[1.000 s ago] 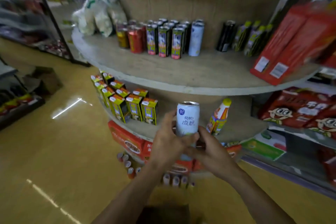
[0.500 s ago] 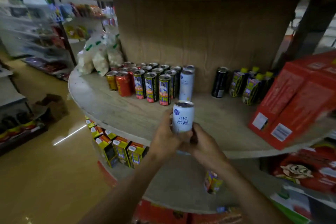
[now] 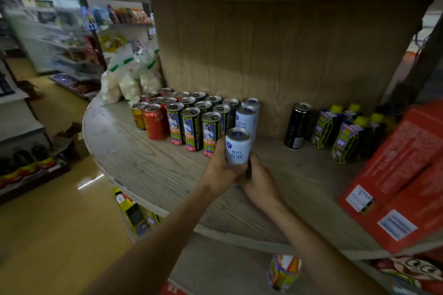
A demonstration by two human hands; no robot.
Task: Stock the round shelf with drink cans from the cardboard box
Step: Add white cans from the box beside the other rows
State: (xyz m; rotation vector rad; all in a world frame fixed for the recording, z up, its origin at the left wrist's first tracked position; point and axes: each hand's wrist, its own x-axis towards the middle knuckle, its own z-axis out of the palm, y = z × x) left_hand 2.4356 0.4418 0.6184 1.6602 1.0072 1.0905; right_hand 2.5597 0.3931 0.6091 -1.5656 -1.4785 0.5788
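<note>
A white RIO drink can (image 3: 237, 146) stands upright over the round wooden shelf (image 3: 148, 165), just in front of two more white RIO cans (image 3: 245, 118). My left hand (image 3: 219, 169) grips its lower left side and my right hand (image 3: 257, 178) grips its lower right side. Whether the can's base touches the shelf is hidden by my fingers. Left of it stand several green-and-black cans (image 3: 191, 127) in rows, then red cans (image 3: 154, 121). The cardboard box is not in view.
A black can (image 3: 297, 124) and yellow-capped drink cartons (image 3: 345, 136) stand to the right, with red boxes (image 3: 398, 175) at the far right edge. White bags (image 3: 127, 79) sit at the back left. A lower shelf tier holds cartons (image 3: 136, 217).
Both hands have carried the white can up from below the shelf edge and forward over the shelf, close to the other white cans. The camera has moved closer.
</note>
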